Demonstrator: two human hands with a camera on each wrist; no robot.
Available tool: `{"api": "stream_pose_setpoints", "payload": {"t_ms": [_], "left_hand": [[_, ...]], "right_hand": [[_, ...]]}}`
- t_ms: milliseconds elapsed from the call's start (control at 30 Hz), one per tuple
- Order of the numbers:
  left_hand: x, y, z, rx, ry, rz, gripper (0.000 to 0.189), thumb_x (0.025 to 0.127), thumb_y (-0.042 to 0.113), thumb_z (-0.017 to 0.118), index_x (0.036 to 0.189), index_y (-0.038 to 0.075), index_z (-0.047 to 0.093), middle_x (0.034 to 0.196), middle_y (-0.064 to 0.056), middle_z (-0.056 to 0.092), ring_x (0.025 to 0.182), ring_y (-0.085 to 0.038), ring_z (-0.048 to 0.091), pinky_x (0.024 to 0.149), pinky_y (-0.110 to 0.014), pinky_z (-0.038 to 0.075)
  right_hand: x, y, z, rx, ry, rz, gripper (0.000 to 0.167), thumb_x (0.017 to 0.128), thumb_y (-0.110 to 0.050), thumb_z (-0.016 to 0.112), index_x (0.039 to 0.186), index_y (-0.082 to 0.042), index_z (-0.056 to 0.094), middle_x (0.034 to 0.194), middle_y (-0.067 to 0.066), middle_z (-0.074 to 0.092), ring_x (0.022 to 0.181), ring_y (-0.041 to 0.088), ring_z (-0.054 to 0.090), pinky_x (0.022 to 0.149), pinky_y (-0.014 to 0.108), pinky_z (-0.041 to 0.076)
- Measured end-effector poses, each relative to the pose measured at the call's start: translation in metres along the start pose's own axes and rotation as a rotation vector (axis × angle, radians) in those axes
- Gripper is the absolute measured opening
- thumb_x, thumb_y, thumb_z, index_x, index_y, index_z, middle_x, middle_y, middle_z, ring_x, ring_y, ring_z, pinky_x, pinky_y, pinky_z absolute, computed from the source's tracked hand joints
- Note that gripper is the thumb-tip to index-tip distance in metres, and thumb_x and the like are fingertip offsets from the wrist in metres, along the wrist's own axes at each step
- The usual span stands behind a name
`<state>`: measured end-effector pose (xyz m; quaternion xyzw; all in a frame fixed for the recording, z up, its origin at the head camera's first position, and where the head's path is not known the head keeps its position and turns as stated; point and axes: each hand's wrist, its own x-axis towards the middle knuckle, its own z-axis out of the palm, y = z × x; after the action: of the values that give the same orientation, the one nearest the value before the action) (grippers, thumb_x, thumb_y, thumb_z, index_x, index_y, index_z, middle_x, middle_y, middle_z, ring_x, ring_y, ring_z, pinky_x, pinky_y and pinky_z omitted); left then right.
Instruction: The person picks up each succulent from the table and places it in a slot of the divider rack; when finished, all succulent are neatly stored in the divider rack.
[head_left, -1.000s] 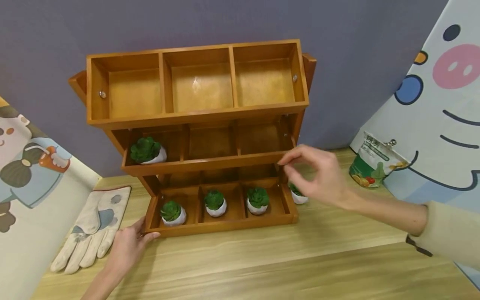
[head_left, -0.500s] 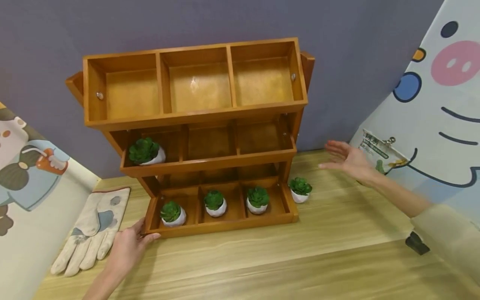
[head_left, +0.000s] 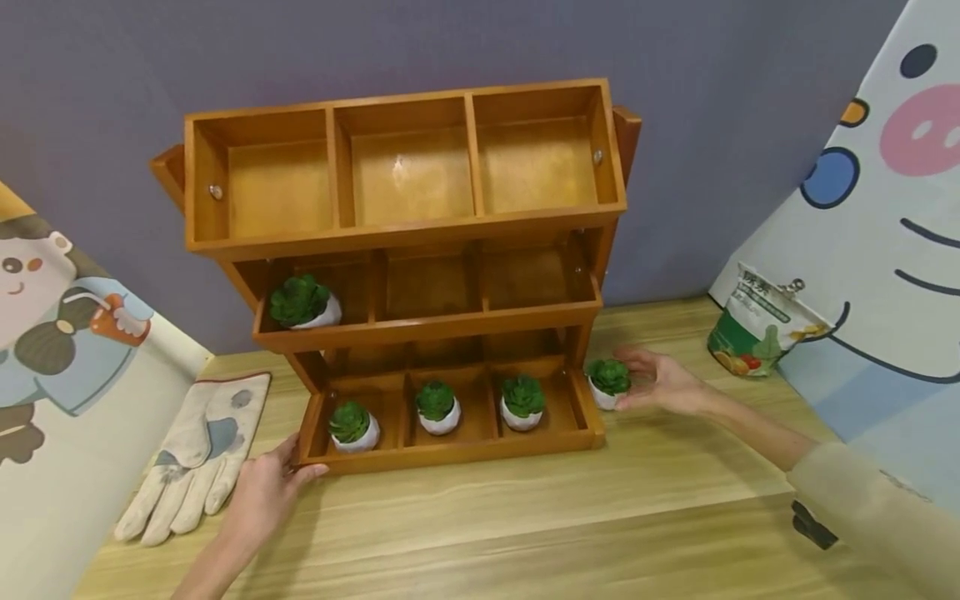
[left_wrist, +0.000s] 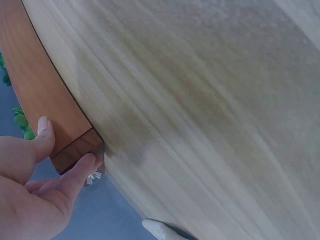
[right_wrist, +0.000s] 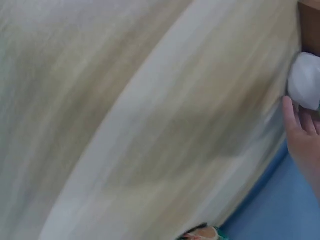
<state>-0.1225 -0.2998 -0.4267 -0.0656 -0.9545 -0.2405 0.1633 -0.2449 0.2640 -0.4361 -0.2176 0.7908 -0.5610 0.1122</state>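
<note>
A brown three-tier wooden plant shelf stands on the table, with each tier divided into three compartments. My left hand grips its lower left front corner, thumb over the front board and fingers at the end, as the left wrist view shows of the shelf corner. Just right of the bottom tier, a potted succulent in a white pot sits on the table. My right hand is spread at this plant's right side, thumb in front and fingers behind. In the right wrist view its fingertips are right at the white pot.
The bottom tier holds a left succulent, a middle one and a right one. Another succulent sits in the middle tier's left compartment. Work gloves lie at left; a clipped bag stands at right.
My right hand first drew away from the shelf's right side toward the bag, then came back down to the succulent on the table. My left hand keeps its grip on the shelf corner.
</note>
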Motion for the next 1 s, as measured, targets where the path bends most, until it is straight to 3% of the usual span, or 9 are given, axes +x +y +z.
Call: {"api": "stream_pose_setpoints", "payload": {"t_ms": [200, 333, 500, 700, 833, 1000], "left_hand": [[0.000, 0.000, 0.000, 0.005, -0.009, -0.012, 0.055, 0.076, 0.015, 0.083, 0.117, -0.015, 0.062, 0.087, -0.026, 0.070, 0.069, -0.033, 0.070, 0.054, -0.041, 0.055], [0.001, 0.000, 0.001, -0.002, -0.015, -0.019, 0.055, 0.078, 0.016, 0.083, 0.118, -0.014, 0.062, 0.087, -0.026, 0.070, 0.070, -0.034, 0.070, 0.057, -0.043, 0.055], [0.000, 0.002, 0.002, -0.006, -0.023, -0.027, 0.056, 0.078, 0.015, 0.082, 0.119, -0.016, 0.060, 0.089, -0.029, 0.069, 0.071, -0.036, 0.070, 0.056, -0.042, 0.056], [-0.001, 0.002, 0.001, 0.012, -0.027, -0.041, 0.055, 0.079, 0.014, 0.081, 0.121, -0.015, 0.060, 0.092, -0.028, 0.069, 0.078, -0.039, 0.069, 0.061, -0.047, 0.055], [-0.001, 0.002, -0.001, 0.017, -0.050, -0.056, 0.056, 0.081, 0.016, 0.080, 0.122, -0.015, 0.058, 0.093, -0.029, 0.069, 0.081, -0.042, 0.069, 0.063, -0.050, 0.055], [0.000, 0.001, -0.002, 0.009, -0.067, -0.064, 0.055, 0.082, 0.016, 0.079, 0.123, -0.015, 0.058, 0.092, -0.028, 0.070, 0.080, -0.040, 0.069, 0.062, -0.048, 0.056]], "right_hand": [[0.001, 0.007, 0.008, -0.058, 0.038, 0.040, 0.077, 0.074, 0.000, 0.083, 0.136, 0.018, 0.040, 0.121, 0.032, 0.055, 0.094, 0.019, 0.066, 0.076, 0.029, 0.057], [-0.002, 0.002, 0.008, -0.155, 0.080, 0.084, 0.066, 0.076, -0.010, 0.084, 0.129, 0.013, 0.051, 0.110, 0.023, 0.064, 0.088, 0.024, 0.069, 0.072, 0.028, 0.057], [-0.017, -0.022, 0.006, -0.266, 0.183, 0.132, 0.060, 0.079, -0.019, 0.083, 0.123, 0.011, 0.056, 0.109, 0.021, 0.065, 0.092, 0.029, 0.067, 0.070, 0.026, 0.056], [-0.041, -0.064, 0.008, -0.260, 0.232, 0.140, 0.063, 0.081, -0.022, 0.082, 0.128, 0.010, 0.054, 0.116, 0.026, 0.062, 0.098, 0.030, 0.068, 0.071, 0.026, 0.057], [-0.048, -0.099, 0.018, -0.227, 0.203, 0.062, 0.063, 0.079, -0.017, 0.083, 0.130, 0.005, 0.054, 0.122, 0.022, 0.060, 0.097, 0.014, 0.068, 0.073, 0.027, 0.057], [-0.039, -0.156, 0.034, -0.288, 0.188, -0.156, 0.056, 0.075, -0.011, 0.085, 0.125, -0.002, 0.060, 0.119, 0.013, 0.063, 0.096, 0.008, 0.066, 0.078, 0.023, 0.056]]}}
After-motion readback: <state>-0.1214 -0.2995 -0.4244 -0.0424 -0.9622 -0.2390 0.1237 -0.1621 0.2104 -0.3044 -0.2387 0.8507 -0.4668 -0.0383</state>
